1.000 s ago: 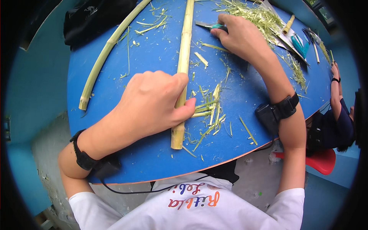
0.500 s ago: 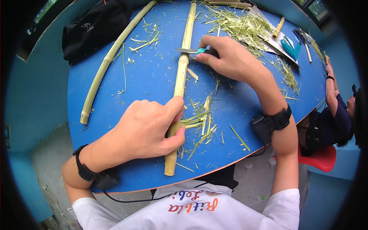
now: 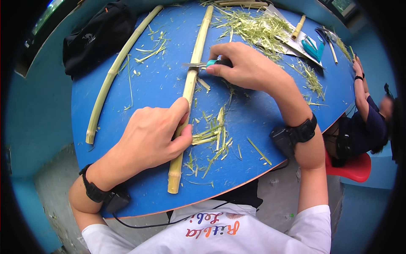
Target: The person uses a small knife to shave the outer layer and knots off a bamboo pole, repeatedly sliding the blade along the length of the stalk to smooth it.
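A peeled, pale yellow-green bamboo pole (image 3: 198, 44) lies lengthwise on the blue table, its near end close to the front edge. My left hand (image 3: 154, 131) is closed around its lower part, thumb on the right side. In my right hand (image 3: 249, 67), I grip the teal and black handle of a small knife (image 3: 194, 65). Its blade rests across the pole close to a node, with my fingers hiding much of the handle. Thin green and pale shavings (image 3: 218, 131) lie just right of my left hand.
Another bamboo pole (image 3: 111, 74) lies to the left, near a black bag (image 3: 99, 36). A shavings heap (image 3: 253, 27), a short bamboo piece (image 3: 298, 27) and a teal-handled tool (image 3: 313, 48) are at the far right. Another person (image 3: 363, 122) sits by the right edge.
The pole's near end has swung slightly left together with my left hand. The knife has come a little nearer and left, still across the pole. The whole view has shifted slightly.
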